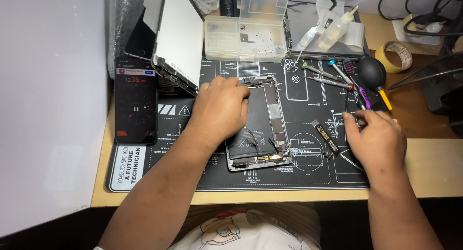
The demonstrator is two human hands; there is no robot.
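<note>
The left hand lies flat and loose on the opened tablet on the black rubbery mat. The right hand maybe pinches thin tweezers. Farther back, a clear plastic box holds tiny parts.

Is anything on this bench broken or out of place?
The tablet under the left hand lies open, insides bare; its screen panel leans apart at the back. Tools lie loosely near the right hand.

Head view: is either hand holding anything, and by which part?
Left hand rests flat on the opened tablet's upper left, gripping nothing. Right hand fingers touch tweezers; hold unclear.
</note>
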